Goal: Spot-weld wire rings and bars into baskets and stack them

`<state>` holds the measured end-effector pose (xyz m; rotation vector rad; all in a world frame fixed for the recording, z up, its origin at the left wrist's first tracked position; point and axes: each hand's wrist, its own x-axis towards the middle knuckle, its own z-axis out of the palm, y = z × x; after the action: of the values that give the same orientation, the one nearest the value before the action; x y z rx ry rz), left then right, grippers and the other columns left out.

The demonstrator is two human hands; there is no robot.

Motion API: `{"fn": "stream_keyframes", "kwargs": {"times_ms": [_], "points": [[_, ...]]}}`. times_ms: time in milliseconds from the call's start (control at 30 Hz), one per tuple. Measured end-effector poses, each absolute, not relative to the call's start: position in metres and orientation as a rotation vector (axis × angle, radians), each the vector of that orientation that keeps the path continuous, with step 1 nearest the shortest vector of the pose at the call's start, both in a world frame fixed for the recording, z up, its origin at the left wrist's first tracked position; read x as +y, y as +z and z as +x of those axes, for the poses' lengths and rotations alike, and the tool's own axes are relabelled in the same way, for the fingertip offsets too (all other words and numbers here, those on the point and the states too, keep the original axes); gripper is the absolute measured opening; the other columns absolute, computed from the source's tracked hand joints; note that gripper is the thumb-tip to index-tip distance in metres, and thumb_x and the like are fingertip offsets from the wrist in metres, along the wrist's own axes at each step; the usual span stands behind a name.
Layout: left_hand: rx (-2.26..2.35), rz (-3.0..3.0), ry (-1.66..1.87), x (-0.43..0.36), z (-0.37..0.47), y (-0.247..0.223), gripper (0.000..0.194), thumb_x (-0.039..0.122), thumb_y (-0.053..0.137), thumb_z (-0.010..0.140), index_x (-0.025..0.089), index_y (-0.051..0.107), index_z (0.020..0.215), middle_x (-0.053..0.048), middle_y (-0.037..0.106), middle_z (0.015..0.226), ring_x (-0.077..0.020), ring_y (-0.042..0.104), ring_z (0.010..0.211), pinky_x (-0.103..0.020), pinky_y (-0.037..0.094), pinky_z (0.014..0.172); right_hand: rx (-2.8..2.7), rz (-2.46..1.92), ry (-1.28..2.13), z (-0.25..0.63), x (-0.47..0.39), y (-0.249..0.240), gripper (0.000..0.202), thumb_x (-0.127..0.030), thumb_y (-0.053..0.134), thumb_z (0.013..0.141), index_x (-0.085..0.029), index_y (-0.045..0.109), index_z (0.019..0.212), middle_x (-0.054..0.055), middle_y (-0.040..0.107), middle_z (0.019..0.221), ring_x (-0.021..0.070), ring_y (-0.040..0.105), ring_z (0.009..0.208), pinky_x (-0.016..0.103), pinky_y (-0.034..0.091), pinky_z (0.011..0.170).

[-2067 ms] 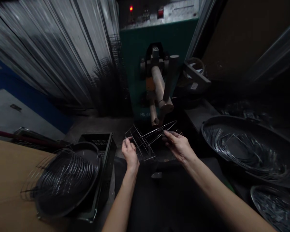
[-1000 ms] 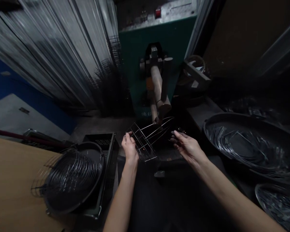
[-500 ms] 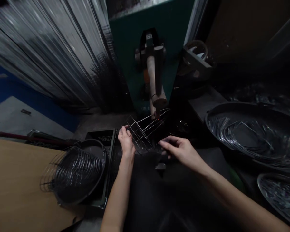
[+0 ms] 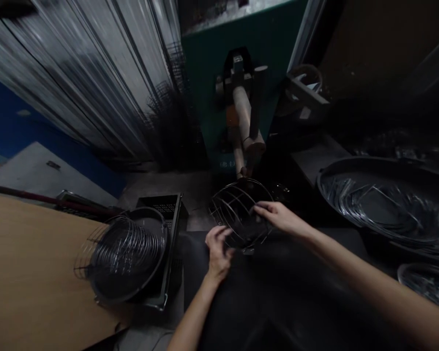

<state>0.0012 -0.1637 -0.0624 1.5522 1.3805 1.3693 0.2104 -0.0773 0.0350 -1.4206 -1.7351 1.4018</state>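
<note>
A round wire frame (image 4: 237, 207) with curved and crossing wires is in front of the lower rod of a green machine (image 4: 219, 58). My right hand (image 4: 278, 214) pinches the frame at its right side, near the rim. At the lower left of the frame is my left hand (image 4: 218, 251), slightly blurred, its fingers apart and curved beside the wires; whether a fingertip touches them cannot be made out. Two pale cylindrical arms (image 4: 247, 117) of the machine stick out above the frame.
On the left, a round dark pan (image 4: 131, 292) with stacked wire rings rests on a dark crate (image 4: 164, 207). A large pan (image 4: 380, 163) of bent wires lies on the right, with a smaller container (image 4: 406, 273) below it.
The wire frame has turned to show its round outline. My left hand has moved right and down, off the frame's left edge; my right hand has come onto its right side. The view has shifted slightly.
</note>
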Motion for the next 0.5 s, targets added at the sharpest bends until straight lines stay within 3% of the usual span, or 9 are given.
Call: {"fn": "stream_keyframes", "kwargs": {"times_ms": [100,167,233,367,500], "points": [[1.359,0.734,1.407,-0.151,-0.006,-0.055,0.051,0.058,0.043,0.087,0.018,0.060,0.112,-0.013,0.064,0.112,-0.0231,0.057,0.109,-0.038,0.038,0.098,-1.821,-1.439,1.324,0.211,-0.106,0.005,0.034,-0.045,0.047,0.084,-0.018,0.067,0.089,0.007,0.069,0.083,0.0217,0.062,0.077,0.033,0.047,0.072],[1.170,0.336,1.336,-0.137,-0.004,-0.043,0.050,0.057,0.039,0.089,0.014,0.061,0.102,-0.013,0.067,0.100,-0.0204,0.063,0.094,-0.033,0.045,0.088,-1.830,-1.423,1.208,0.208,-0.128,-0.008,0.028,-0.039,0.049,0.083,-0.020,0.069,0.089,0.007,0.070,0.093,0.0243,0.063,0.087,0.036,0.046,0.082],[1.084,0.079,1.339,-0.125,0.002,-0.031,0.039,0.049,0.047,0.090,0.013,0.060,0.090,-0.009,0.068,0.083,-0.0155,0.064,0.075,-0.028,0.048,0.075,-1.810,-1.392,1.151,0.209,-0.150,-0.015,0.024,-0.037,0.051,0.083,-0.023,0.071,0.084,0.006,0.071,0.089,0.0246,0.064,0.083,0.036,0.047,0.081],[1.149,0.030,1.438,-0.121,0.024,-0.017,0.020,0.034,0.060,0.085,0.013,0.058,0.084,0.007,0.043,0.045,-0.0053,0.042,0.041,-0.017,0.038,0.051,-1.646,-1.452,1.114,0.251,-0.187,-0.012,0.021,-0.038,0.056,0.081,-0.029,0.071,0.092,0.002,0.071,0.093,0.0250,0.064,0.085,0.039,0.047,0.084],[1.201,0.283,1.581,-0.128,0.041,-0.014,0.032,0.045,0.062,0.081,0.013,0.056,0.078,0.011,0.030,0.041,-0.0016,0.027,0.035,-0.015,0.025,0.041,-1.252,-2.109,0.481,0.361,-0.216,-0.013,0.013,-0.030,0.054,0.077,-0.026,0.066,0.081,0.012,0.068,0.103,0.0303,0.061,0.097,0.042,0.042,0.088]]}}
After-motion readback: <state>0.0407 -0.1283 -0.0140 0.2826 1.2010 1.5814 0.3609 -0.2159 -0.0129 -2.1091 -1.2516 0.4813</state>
